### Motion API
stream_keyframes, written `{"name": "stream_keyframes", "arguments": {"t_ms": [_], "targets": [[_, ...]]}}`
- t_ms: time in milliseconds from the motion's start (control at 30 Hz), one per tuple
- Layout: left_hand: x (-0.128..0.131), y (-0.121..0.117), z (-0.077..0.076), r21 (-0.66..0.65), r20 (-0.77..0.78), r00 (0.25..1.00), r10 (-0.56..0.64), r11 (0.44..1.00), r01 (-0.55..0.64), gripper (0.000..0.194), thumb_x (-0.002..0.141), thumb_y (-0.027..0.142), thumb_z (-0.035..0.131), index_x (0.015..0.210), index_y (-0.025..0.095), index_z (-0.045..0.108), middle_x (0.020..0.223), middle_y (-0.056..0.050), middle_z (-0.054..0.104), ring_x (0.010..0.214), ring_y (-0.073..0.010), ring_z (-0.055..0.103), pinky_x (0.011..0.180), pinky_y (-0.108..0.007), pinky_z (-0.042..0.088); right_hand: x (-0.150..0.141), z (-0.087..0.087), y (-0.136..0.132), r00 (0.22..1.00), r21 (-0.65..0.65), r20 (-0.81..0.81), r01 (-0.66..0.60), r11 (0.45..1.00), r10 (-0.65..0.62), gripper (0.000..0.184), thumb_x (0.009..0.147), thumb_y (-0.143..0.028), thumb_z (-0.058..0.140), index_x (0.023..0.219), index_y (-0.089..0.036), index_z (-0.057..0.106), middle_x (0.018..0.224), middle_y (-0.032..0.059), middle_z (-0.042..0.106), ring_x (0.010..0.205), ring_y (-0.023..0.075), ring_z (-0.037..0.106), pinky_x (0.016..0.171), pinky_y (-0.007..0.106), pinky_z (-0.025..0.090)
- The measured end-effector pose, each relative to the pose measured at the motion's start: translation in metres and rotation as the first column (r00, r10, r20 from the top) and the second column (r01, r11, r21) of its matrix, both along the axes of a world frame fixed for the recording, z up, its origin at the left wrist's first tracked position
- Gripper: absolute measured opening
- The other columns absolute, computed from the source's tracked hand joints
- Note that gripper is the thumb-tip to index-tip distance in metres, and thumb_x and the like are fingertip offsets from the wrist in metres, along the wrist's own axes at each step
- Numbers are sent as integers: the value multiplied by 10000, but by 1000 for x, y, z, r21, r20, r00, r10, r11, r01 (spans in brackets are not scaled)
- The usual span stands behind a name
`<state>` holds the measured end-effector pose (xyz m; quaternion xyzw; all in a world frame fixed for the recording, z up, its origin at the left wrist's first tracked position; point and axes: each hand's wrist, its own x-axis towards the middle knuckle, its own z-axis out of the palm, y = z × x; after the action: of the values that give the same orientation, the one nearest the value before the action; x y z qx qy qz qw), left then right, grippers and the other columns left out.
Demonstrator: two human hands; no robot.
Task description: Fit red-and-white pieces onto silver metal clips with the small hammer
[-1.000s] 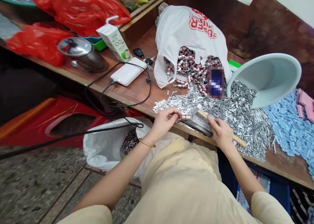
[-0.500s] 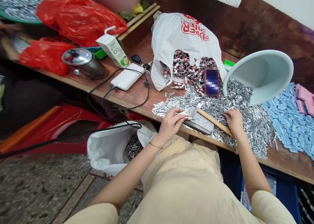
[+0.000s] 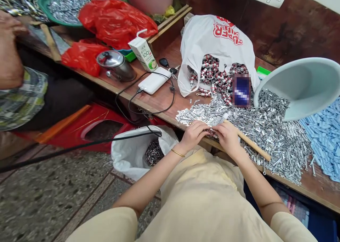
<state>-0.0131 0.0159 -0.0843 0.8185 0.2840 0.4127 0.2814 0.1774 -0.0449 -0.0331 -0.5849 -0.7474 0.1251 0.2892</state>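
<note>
My left hand (image 3: pixel 194 134) and my right hand (image 3: pixel 227 137) meet at the table's front edge, fingers pinched together on a small red-and-silver part (image 3: pixel 212 131) between them. They sit over a flat metal block, mostly hidden. A hammer with a wooden handle (image 3: pixel 248 142) lies just right of my right hand. A heap of small silver metal pieces (image 3: pixel 268 125) spreads behind and to the right. A white plastic bag (image 3: pixel 215 44) full of red-and-silver parts stands behind the hands.
A tipped pale bowl (image 3: pixel 305 86) and blue pieces (image 3: pixel 324 136) lie right. A power bank (image 3: pixel 154 82) with cable, keys, a drink carton (image 3: pixel 142 53), a metal pot (image 3: pixel 115 65) and red bags (image 3: pixel 117 21) sit left. A white floor bag (image 3: pixel 132 153) holds parts. Another person's arm (image 3: pixel 9 51) shows far left.
My right hand has come back from the silver heap to meet my left hand over the small part. The camera has swung left, bringing another person into view.
</note>
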Motion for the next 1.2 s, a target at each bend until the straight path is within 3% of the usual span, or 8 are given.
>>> {"name": "stream_keyframes", "arguments": {"t_ms": [233, 367, 500, 600, 700, 833, 1033, 1200], "targets": [[1, 1, 8, -25, -57, 998, 6, 1000, -8, 227, 1010, 362, 549, 945, 190, 683, 900, -63, 722, 901, -198, 648, 853, -362, 524, -5, 6, 7, 988, -53, 126, -81, 995, 87, 296, 991, -147, 436, 904, -180, 717, 856, 88, 687, 828, 226, 604, 746, 340, 466], [2, 3, 12, -22, -22, 999, -33, 999, 32, 255, 1014, 324, 540, 868, 203, 710, 881, -60, 733, 884, -190, 647, 828, -352, 519, -6, 11, 1, 992, -25, 114, -48, 999, 50, 300, 1023, -213, 430, 918, -191, 711, 891, 93, 681, 852, 233, 585, 776, 361, 473], [5, -2, 18, -119, 104, 993, 56, 992, -44, 207, 958, 331, 641, 811, 208, 717, 819, -45, 733, 811, -183, 657, 796, -352, 516, -4, 10, -8, 995, -3, -87, 42, 999, -42, 192, 983, -326, 576, 1100, -210, 674, 1157, 124, 660, 1077, 266, 599, 911, 423, 510], [6, -8, 29, -192, 118, 990, 78, 980, -54, 150, 921, 297, 688, 805, 207, 717, 801, -32, 735, 797, -181, 662, 795, -341, 513, -1, 8, -14, 955, -41, -281, 81, 996, -89, 172, 983, -303, 565, 1106, -215, 646, 1050, 90, 689, 962, 226, 649, 815, 377, 555], [4, -11, 45, -222, -25, 999, -21, 975, 15, 153, 937, 246, 645, 806, 208, 714, 812, -27, 738, 810, -181, 655, 795, -327, 501, 2, 10, -19, 946, -19, -319, 52, 998, -55, 145, 991, -276, 549, 1018, -237, 686, 987, 64, 714, 956, 214, 671, 839, 378, 567], [-1, -11, 65, -123, -185, 969, -162, 982, 141, 254, 988, 245, 550, 785, 197, 693, 780, -34, 700, 795, -180, 623, 794, -322, 486, 6, 22, -25, 948, -19, -317, -29, 999, 21, 168, 976, -292, 594, 1064, -259, 733, 1039, 71, 709, 978, 212, 680, 847, 386, 594], [-8, -12, 86, 36, -206, 945, -254, 963, 266, 329, 1029, 298, 498, 789, 202, 701, 755, -44, 659, 769, -174, 600, 762, -309, 492, 11, 51, -34, 908, -64, -415, -102, 993, 66, 163, 939, -298, 657, 1057, -275, 767, 946, 48, 678, 863, 180, 668, 691, 318, 608], [1, -23, 82, -71, 81, 977, -198, 976, 204, 193, 976, 337, 612, 897, 233, 754, 872, -60, 734, 881, -194, 664, 853, -366, 550, -5, 43, -48, 804, -56, -586, 85, 995, -101, 122, 893, -358, 718, 954, -278, 786, 890, 49, 676, 845, 193, 654, 675, 333, 605]]}}
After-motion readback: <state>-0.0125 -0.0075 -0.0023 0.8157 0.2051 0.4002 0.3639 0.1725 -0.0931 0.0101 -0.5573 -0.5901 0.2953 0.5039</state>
